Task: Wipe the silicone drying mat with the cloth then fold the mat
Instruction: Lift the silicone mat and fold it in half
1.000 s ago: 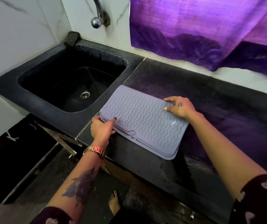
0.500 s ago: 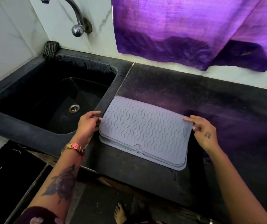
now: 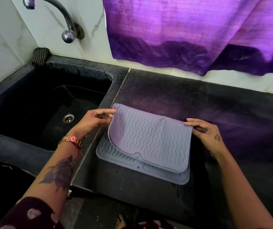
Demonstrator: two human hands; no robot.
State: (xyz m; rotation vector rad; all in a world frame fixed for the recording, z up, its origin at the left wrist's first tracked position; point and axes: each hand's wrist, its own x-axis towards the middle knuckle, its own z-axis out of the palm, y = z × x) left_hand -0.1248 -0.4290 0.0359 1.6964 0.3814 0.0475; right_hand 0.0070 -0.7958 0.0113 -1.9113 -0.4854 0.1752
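Pinching the folded mat at its two far corners, left hand and right hand hold the upper layer raised off the counter. Its long axis runs hand to hand, both equally near; the lower layer lies flat towards the person.

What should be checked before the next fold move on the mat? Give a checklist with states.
1. Left hand pinches the mat's far left corner: ok.
2. Right hand pinches the far right corner: ok.
3. Upper layer's near edge lines up with the lower layer's: not ok, the lower layer sticks out at the front and left.
4. Mat lies on the countertop, not over the sink: ok.
5. Mat wiped dry: cannot tell.
6. Cloth out of the way: ok, a checked one sits at the sink's far corner.
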